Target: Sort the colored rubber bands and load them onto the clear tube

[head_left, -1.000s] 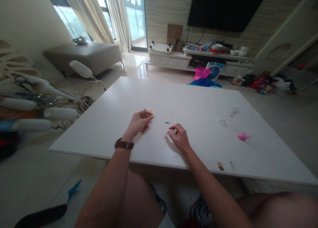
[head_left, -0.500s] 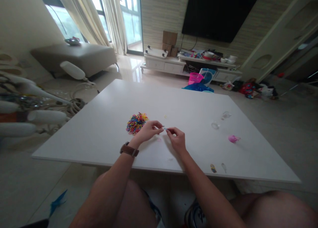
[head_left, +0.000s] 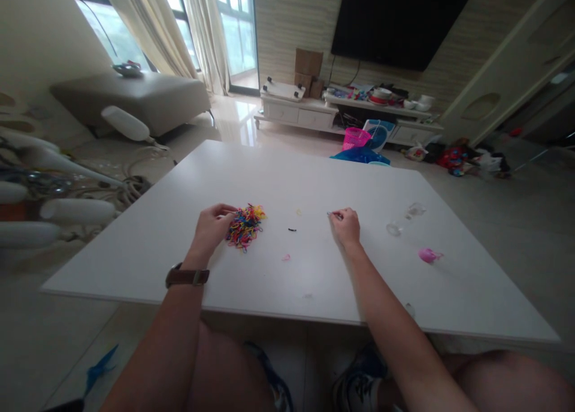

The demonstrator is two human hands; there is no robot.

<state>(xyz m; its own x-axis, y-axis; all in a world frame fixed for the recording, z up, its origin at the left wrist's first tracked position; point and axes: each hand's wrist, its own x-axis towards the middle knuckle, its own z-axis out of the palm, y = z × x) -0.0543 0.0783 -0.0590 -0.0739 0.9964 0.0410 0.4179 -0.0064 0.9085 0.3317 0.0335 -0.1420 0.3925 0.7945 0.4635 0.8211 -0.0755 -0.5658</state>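
A pile of colourful small rubber bands (head_left: 245,229) lies left of the middle of the white table (head_left: 251,172). At its left edge is my left hand (head_left: 210,229), thumb and forefinger pinched together against the bands; what is between the fingertips is hidden. My right hand (head_left: 347,226) is farther right, just over the table, its fingers closed on a small dark or bluish band (head_left: 329,214). Between the hands lie a short black band (head_left: 291,230), a yellow band (head_left: 299,212) and a pink band (head_left: 286,257), each apart from the pile.
A clear plastic container (head_left: 395,227) and a pink object (head_left: 429,255) sit on the right of the table. Near the front edge is a small pale piece (head_left: 409,309), partly behind my right forearm. A white-armed lamp (head_left: 81,211) stands left of the table.
My hands have parted from over the table's middle. The left has moved left to the pile, the right to the right with a small band. The black band now lies between them.
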